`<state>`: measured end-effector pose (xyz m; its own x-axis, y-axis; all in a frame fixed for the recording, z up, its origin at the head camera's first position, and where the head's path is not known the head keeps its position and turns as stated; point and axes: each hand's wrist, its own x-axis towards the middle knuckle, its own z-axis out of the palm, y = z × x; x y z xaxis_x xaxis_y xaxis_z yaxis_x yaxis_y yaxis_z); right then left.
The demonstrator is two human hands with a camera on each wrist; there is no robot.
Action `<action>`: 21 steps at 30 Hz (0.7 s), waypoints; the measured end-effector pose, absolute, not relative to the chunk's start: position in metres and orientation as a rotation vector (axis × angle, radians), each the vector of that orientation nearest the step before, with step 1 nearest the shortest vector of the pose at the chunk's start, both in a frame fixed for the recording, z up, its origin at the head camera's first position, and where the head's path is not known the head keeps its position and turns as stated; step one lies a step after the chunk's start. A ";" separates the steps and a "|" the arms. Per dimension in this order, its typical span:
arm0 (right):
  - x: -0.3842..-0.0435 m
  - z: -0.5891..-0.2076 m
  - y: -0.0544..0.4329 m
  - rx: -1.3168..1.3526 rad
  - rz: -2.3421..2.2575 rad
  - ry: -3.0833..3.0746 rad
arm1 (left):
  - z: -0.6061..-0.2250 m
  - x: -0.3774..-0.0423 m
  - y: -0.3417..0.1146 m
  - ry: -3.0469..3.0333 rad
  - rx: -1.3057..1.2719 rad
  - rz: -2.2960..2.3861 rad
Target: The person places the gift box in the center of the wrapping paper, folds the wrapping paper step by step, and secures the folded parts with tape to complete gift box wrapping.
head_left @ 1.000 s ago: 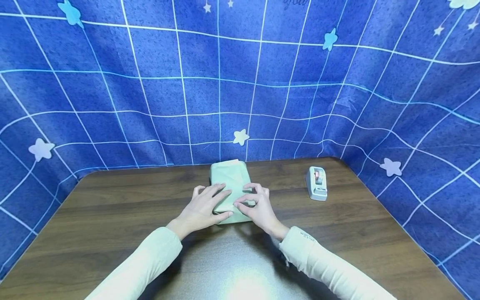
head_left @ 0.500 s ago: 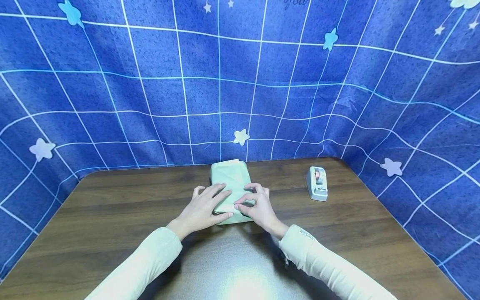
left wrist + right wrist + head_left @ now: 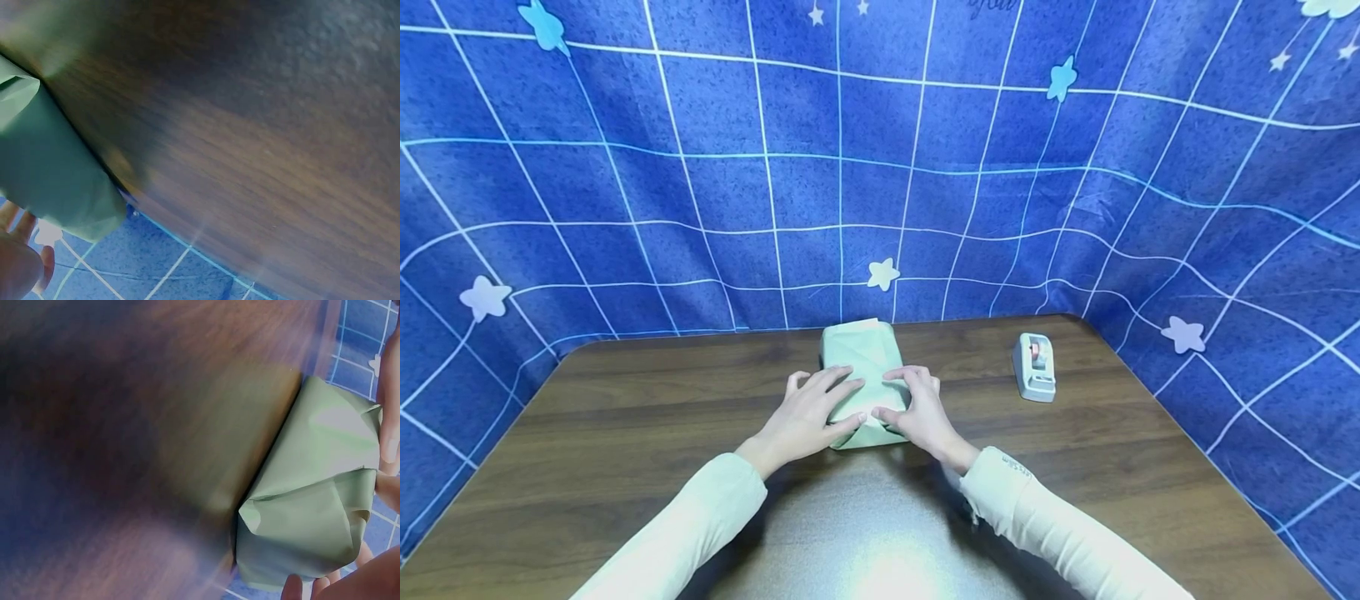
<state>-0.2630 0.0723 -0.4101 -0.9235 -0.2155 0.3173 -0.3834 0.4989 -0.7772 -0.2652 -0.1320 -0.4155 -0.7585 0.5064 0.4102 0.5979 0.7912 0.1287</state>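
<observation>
A box-shaped package [image 3: 856, 346] wrapped in pale green paper lies at the far edge of the table, in the middle of the head view. My left hand [image 3: 807, 414] rests spread over its left side, fingertips on top and thumb near the front edge. Over the right side, my right hand [image 3: 925, 419] touches the wrap with thumb and fingers apart. Both thumbs come close together at the near end. Folded flaps and creases show on the package's end [image 3: 300, 519] in the right wrist view. The left wrist view catches its green side [image 3: 56, 162] with a folded corner.
A pale tape dispenser [image 3: 1034, 368] with a roll in it stands to the right on the brown wooden table [image 3: 662, 400]. Behind the table and along its sides hangs a blue curtain [image 3: 805, 192] with a grid and stars.
My right thumb and index finger, earlier together at the near end of the package, have spread apart, with the thumb now lying near the front edge. My left hand and the package have barely moved.
</observation>
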 end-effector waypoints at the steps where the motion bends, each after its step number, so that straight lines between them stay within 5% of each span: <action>1: -0.263 -0.410 0.073 0.508 1.402 -2.568 | -0.415 -0.265 -0.132 -2.625 -0.839 -0.365; 21: -0.276 -0.412 0.086 0.251 1.760 -2.705 | -0.412 -0.269 -0.125 -2.717 -0.533 -0.851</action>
